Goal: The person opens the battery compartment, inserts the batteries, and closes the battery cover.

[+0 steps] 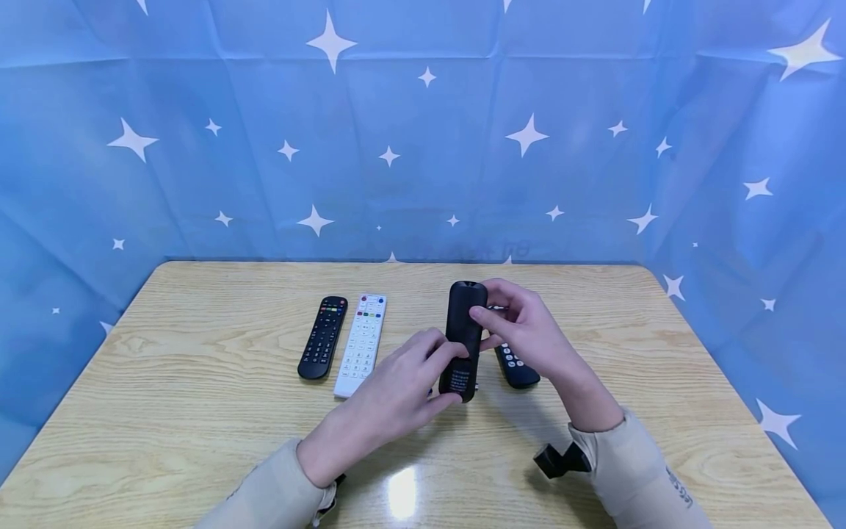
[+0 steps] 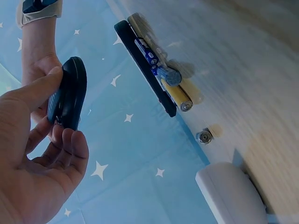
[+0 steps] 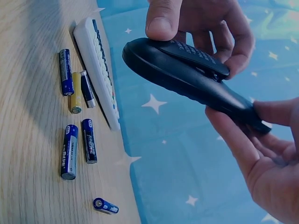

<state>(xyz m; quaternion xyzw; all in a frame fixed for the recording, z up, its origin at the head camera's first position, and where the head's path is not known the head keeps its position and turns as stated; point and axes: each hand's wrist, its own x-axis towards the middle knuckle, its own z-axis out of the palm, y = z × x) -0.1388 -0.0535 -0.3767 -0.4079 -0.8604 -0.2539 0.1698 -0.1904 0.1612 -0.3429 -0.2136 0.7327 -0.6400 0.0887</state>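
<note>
Both hands hold a black remote control above the table, its back with small printed text facing up. My left hand grips the lower end, thumb and fingers on the battery cover. In the right wrist view that cover stands tilted, its inner end raised from the remote's body. My right hand pinches the other end between thumb and fingers. Several loose batteries lie on the table below, among them a large blue one and a yellow one. The inside of the battery compartment is hidden.
To the left lie a white remote and a black remote with coloured buttons. Another black remote lies partly hidden behind my right hand. The wooden table ends at a blue star-patterned cloth.
</note>
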